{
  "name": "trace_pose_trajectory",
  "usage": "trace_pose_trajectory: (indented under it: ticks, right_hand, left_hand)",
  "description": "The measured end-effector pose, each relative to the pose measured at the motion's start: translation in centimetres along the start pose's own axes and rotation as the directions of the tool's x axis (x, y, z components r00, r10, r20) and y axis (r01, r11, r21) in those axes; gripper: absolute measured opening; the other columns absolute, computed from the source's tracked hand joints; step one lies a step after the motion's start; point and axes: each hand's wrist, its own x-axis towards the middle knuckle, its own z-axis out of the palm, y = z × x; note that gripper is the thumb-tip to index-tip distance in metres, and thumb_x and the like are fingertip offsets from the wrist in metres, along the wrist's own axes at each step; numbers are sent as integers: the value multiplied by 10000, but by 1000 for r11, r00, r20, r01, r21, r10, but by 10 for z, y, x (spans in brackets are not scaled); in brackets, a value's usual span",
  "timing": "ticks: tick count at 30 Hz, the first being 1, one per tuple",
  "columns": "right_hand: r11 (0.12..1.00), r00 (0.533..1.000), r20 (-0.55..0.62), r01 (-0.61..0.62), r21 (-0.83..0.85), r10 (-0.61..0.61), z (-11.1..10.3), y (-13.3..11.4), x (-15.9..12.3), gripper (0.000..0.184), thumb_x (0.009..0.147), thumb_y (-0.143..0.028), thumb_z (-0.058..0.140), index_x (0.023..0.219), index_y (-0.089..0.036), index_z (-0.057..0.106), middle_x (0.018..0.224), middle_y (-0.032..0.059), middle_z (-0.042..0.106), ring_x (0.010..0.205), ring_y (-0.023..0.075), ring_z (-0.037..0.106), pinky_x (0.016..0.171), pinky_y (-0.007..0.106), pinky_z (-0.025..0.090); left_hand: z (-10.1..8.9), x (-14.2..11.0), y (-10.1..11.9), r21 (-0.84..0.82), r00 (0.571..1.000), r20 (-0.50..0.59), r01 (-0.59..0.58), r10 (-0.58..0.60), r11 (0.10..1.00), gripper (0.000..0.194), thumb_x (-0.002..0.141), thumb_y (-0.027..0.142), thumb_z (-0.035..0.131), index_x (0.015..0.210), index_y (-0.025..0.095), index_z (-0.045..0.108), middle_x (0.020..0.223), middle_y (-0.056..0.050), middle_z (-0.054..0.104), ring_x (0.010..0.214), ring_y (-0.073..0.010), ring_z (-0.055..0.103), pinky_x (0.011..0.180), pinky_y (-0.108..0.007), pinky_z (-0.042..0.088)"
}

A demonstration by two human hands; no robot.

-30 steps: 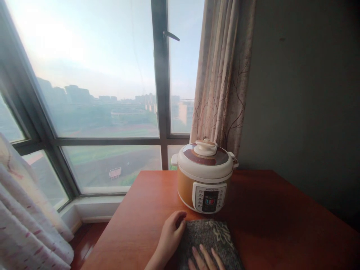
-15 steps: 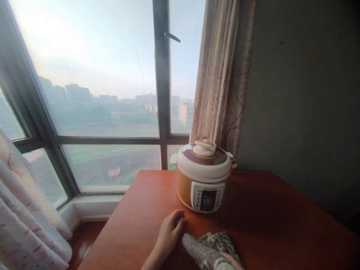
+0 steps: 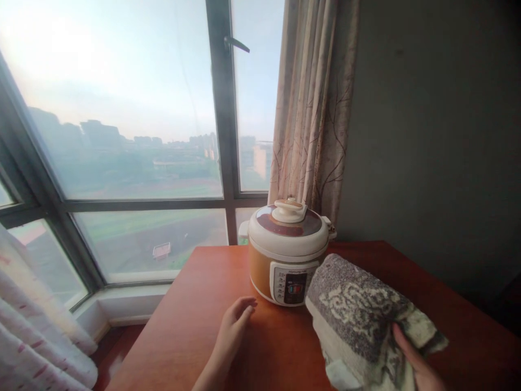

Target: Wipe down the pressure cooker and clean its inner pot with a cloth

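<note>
Right hand (image 3: 415, 361) is gripping the folded towel (image 3: 362, 320) at lower right, lifted off the table (image 3: 195, 304). Towel's long axis is running up-left toward the cooker (image 3: 287, 252), almost touching its panel. Left hand (image 3: 232, 331) is resting loosely spread on the table, bottom centre, nothing held.

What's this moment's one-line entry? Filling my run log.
right hand: holds folded towel lifted | left hand: flat on table | pressure cooker: lid on
</note>
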Motion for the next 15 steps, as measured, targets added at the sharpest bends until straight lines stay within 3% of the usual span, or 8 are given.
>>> trace_pose_trajectory:
  ticks: [2, 5, 8, 10, 12, 14, 15]
  right_hand:
    - [996, 992, -128, 6, 95, 6, 2, -27, 22, 574, 910, -611, 503, 1360, -268, 602, 1084, 84, 771, 1124, 329, 681, 1008, 539, 527]
    - [968, 929, -368, 133, 212, -47, 11, -62, 65, 556, 904, -548, 569, 1383, -265, 560, 1102, 81, 763, 1091, 297, 695, 971, 502, 546]
    - [960, 886, -399, 276, 48, -235, 30, -80, 108, 535, 877, -483, 606, 1337, -209, 595, 1148, 89, 735, 1095, 299, 681, 944, 467, 553]
    - [884, 862, -205, 433, -177, -463, 49, -82, 133, 469, 870, -405, 607, 1285, -187, 634, 1194, 105, 714, 1141, 293, 652, 1025, 458, 496]
    - [727, 780, 80, 611, -314, -621, 69, -79, 153, 440, 870, -341, 587, 1283, -199, 635, 1322, 113, 652, 1253, 285, 579, 1114, 470, 413]
    - [587, 699, 261, 707, -395, -666, 86, -76, 169, 463, 851, -307, 592, 1304, -211, 620, 1429, 108, 574, 1352, 284, 485, 1162, 494, 349]
    - [543, 684, 308, 719, -433, -661, 92, -75, 176, 484, 837, -297, 607, 1313, -209, 614, 1451, 109, 553, 1372, 284, 461, 1171, 498, 334]
  left_hand:
    - [-7, 9, 8, -89, 995, -88, 45, -52, 995, 435, 760, 544, 653, 999, 185, 713, 1094, -131, 757, 1008, -306, 693, 853, -417, 538]
    - [-15, 30, 30, -227, 969, -238, 6, -61, 974, 475, 774, 576, 647, 1054, 193, 683, 1183, -135, 715, 1134, -305, 641, 924, -414, 492]
    - [-15, 62, 55, -322, 949, -313, -77, -30, 944, 479, 771, 594, 652, 1057, 210, 663, 1256, -129, 670, 1224, -300, 582, 974, -416, 447]
    - [-10, 86, 69, -372, 947, -322, -114, -12, 921, 512, 768, 625, 640, 1067, 209, 647, 1296, -134, 641, 1252, -297, 556, 985, -413, 426]
    - [-4, 107, 77, -410, 949, -314, -104, -33, 906, 568, 764, 672, 614, 1083, 203, 632, 1323, -143, 616, 1265, -297, 540, 992, -413, 404]
    - [3, 125, 80, -428, 950, -304, -67, -73, 901, 610, 752, 707, 607, 1100, 206, 621, 1313, -143, 613, 1259, -302, 540, 980, -415, 396]
    - [6, 132, 80, -431, 951, -298, -52, -88, 901, 624, 744, 717, 612, 1103, 208, 621, 1296, -140, 620, 1243, -306, 548, 965, -413, 400]
